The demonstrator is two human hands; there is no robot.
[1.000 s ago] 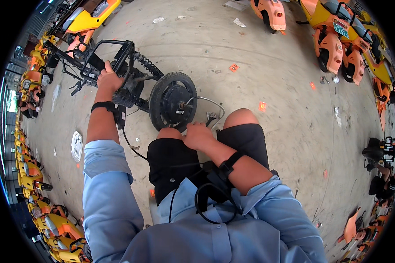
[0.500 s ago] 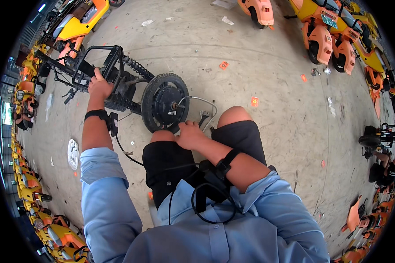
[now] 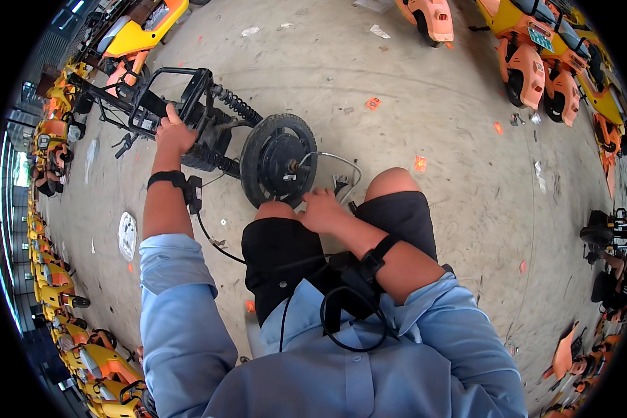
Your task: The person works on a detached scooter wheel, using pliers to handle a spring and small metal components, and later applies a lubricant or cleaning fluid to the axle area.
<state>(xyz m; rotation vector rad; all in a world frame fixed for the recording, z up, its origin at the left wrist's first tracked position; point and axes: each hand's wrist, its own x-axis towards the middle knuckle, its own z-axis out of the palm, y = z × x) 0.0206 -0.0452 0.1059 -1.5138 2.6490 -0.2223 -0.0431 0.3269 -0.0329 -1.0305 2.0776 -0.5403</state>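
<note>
A black scooter frame (image 3: 161, 97) lies on its side on the concrete floor, with coil shocks (image 3: 231, 104) and a black hub-motor wheel (image 3: 279, 159) at its near end. My left hand (image 3: 173, 131) grips a bar of the frame beside the shocks. Between my knees, my right hand (image 3: 322, 209) rests low by the wheel, next to a grey cable (image 3: 341, 161) that loops out of the axle. Whether this hand holds anything is hidden. Both wrists wear black straps with devices.
Orange and yellow scooters (image 3: 529, 49) line the top right, and more scooters (image 3: 63, 327) run along the left edge. A white round scrap (image 3: 127, 235) and small red bits (image 3: 419, 164) lie on the floor. A person (image 3: 616, 268) crouches at the far right.
The view has shifted slightly; the frame and wheel sit a little lower in the picture. My left hand keeps its grip on the frame, and my right hand stays by the wheel.
</note>
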